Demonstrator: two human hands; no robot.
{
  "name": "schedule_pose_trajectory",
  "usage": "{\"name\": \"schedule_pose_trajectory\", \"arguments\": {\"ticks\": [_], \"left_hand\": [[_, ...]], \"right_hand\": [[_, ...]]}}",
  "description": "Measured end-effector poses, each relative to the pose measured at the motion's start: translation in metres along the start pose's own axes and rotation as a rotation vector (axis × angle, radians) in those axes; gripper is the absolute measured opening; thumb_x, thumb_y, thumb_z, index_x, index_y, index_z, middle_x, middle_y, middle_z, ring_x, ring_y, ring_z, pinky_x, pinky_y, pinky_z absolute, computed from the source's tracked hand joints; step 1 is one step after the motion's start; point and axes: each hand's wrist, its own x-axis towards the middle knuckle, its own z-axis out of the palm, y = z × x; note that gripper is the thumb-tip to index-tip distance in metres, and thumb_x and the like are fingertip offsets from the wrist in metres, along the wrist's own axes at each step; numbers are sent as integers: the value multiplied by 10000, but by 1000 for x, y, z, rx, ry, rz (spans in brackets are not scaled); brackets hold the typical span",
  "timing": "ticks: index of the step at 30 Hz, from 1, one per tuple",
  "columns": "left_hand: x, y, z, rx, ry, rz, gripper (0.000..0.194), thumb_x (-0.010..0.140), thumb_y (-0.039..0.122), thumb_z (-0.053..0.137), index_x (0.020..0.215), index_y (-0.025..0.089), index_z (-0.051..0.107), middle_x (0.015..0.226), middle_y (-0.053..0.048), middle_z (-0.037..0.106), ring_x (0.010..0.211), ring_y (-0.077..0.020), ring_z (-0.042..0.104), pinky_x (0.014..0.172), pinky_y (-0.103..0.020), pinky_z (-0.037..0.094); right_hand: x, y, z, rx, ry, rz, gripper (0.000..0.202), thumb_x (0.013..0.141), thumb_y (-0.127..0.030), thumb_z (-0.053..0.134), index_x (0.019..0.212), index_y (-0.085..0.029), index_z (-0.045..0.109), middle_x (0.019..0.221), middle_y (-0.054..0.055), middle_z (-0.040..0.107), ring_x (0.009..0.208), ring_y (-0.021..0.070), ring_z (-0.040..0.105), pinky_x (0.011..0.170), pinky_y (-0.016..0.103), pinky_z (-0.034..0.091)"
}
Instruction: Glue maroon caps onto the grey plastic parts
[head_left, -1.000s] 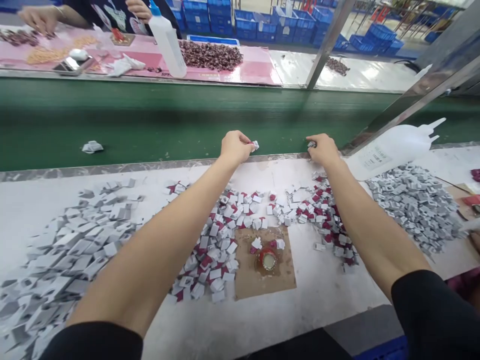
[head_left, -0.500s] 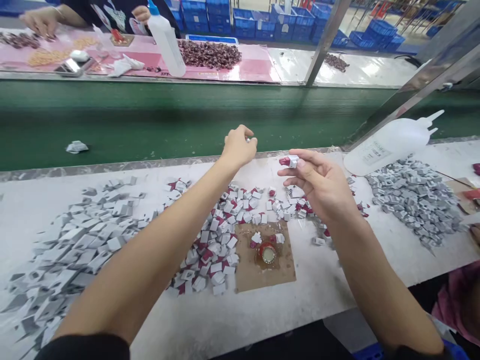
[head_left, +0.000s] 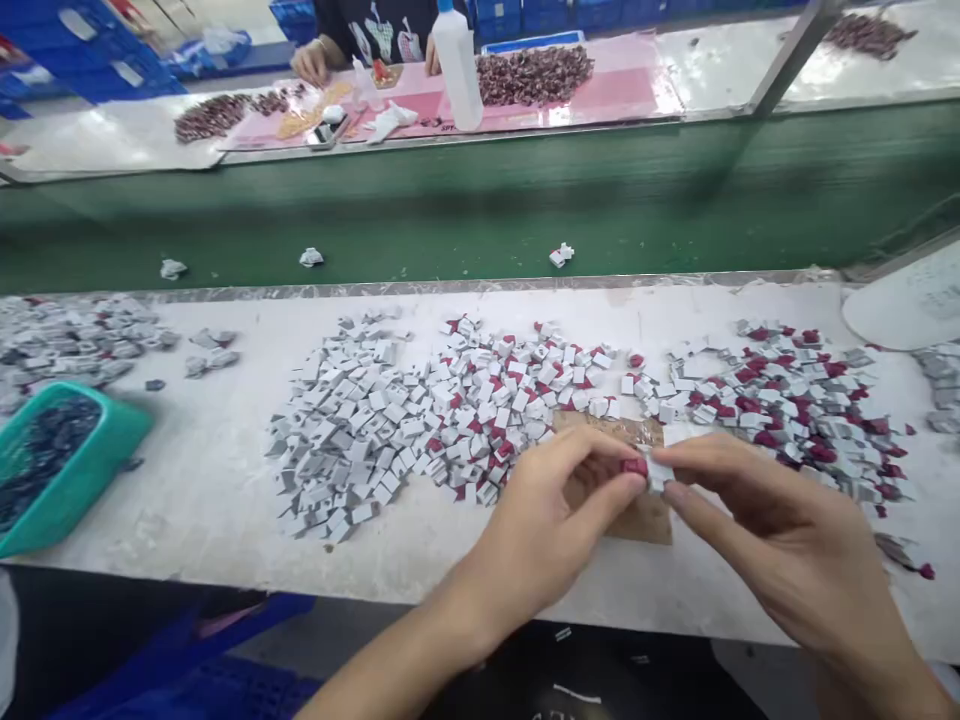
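Maroon-and-white piece (head_left: 646, 468) is apparently being joined between left hand (head_left: 551, 510) and right hand (head_left: 787, 540), both pinching it, next needing steady alignment.

Three pieces (head_left: 561, 256) sit on the belt (head_left: 420, 220) — countless more, one teal basket (head_left: 94, 470) before it — one tall bottle (head_left: 459, 72) beyond.

Letters (head_left: 448, 128) beginning "SP" mark the pink mat (head_left: 626, 95); the label (head_left: 943, 298) on the right-hand bottle (head_left: 885, 312) is unreadable.

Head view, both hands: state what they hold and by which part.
A small maroon-and-grey piece: the left hand pinches its maroon end, the right hand its grey end, between thumb and fingers.
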Motion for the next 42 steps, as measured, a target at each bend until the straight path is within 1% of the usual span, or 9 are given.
{"name": "schedule_pose_trajectory", "arguments": {"ticks": [5,9,11,16,24,29,33,38,42], "left_hand": [[-35,-13,-19,307,124,22,116,1149,252,736,1228,266,819,1034,-5,838,878,-183,756,783,-319,604],[-50,-27,-74,919,550,191,174,1152,214,671,1274,236,794,1122,-101,792,1037,-307,727,904,-457,601],[-53,-35,-103,1187,642,189,232,1152,265,673,1332,198,802,1168,-172,745,1140,-407,685,985,-562,577],[-49,-55,-142,1381,589,146,279,1183,352,603,1310,240,825,1222,-211,699,1158,-454,657,1042,-638,542],[-42,-64,-146,1380,553,246,173,1171,302,620,1183,245,782,1117,-184,829,1063,-446,699,998,-613,569],[-46,-49,-135,1323,568,366,104,1152,287,680,1170,247,775,1075,-134,808,1039,-391,738,948,-537,600],[-60,-37,-98,1072,308,406,172,1128,193,768,1286,255,749,1111,-50,758,905,-219,767,832,-348,648],[-79,-60,-36,820,-36,341,224,1176,106,664,1347,239,721,1085,-35,727,913,-176,783,821,-281,669],[-82,-82,-7,809,-7,285,168,1215,157,597,1289,223,733,1019,-35,686,874,-204,762,774,-328,662]], "right_hand": [[-22,15,2,-58,-15,87,109,1077,-360,888,1165,-372,951,1118,42,903,969,236,874,782,261,726],[-35,30,-1,-89,113,139,161,1106,-375,847,1241,-395,933,1202,36,898,1019,223,874,783,238,716],[-39,34,1,-92,136,147,169,1123,-362,820,1249,-402,925,1207,32,886,1019,210,865,792,236,712],[-38,31,10,-116,126,104,200,1151,-300,775,1232,-411,920,1169,29,865,1054,207,843,777,244,682],[-34,30,22,-90,105,89,229,1141,-239,769,1220,-385,927,1140,39,869,1056,238,850,865,342,706],[-36,30,22,-109,106,67,241,1138,-213,765,1222,-369,928,1126,40,867,1042,233,849,877,350,705],[-37,30,23,-114,117,71,234,1134,-205,769,1217,-355,928,1121,51,865,1044,246,846,890,376,711],[-37,33,23,-128,109,58,245,1134,-187,761,1213,-346,930,1111,52,863,1040,245,846,855,359,708],[-36,32,23,-136,109,32,257,1133,-162,762,1224,-339,925,1116,46,859,1054,227,847,878,337,705]]}}
